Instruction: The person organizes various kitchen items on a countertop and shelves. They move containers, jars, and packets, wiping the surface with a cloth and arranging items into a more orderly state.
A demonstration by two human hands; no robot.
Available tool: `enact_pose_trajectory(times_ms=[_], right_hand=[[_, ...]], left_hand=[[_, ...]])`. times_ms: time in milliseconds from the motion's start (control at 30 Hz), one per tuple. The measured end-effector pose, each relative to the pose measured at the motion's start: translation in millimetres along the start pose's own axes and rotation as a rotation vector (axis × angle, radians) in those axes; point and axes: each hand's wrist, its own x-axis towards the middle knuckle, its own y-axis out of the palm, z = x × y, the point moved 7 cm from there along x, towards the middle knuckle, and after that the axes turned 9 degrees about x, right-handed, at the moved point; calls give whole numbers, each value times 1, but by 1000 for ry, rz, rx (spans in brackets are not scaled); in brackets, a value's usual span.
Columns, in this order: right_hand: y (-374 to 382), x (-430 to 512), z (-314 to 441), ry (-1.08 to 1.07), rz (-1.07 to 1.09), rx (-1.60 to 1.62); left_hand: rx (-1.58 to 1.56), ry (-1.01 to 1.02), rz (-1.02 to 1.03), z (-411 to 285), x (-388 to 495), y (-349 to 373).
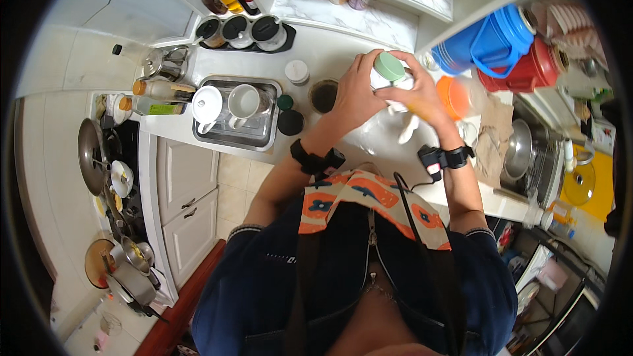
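Note:
Both of my hands close around a white container with a pale green lid, held over the counter. My left hand grips its left side, and my right hand grips its right side. Below the hands, a white spoon-like thing lies over a large pale bowl or basin, partly hidden by my arms. Beside my left hand sits a round vessel with dark contents. A small jar with a white lid stands farther left, above a green cap and a black lid.
A metal tray holds two white mugs at the left. Seasoning jars and bottles stand behind. An orange container, a blue thermos and a red thermos stand at the right, near a sink with a metal bowl.

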Motion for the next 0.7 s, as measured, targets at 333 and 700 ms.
enact_pose_trajectory(times_ms=[333,700], right_hand=[[9,-7,-23,96,62,-385],[4,32,-77,210,-264,209]], left_hand=[[-68,61,290,-6,-26,75],[-143,-15,-10,26,-48,34]])
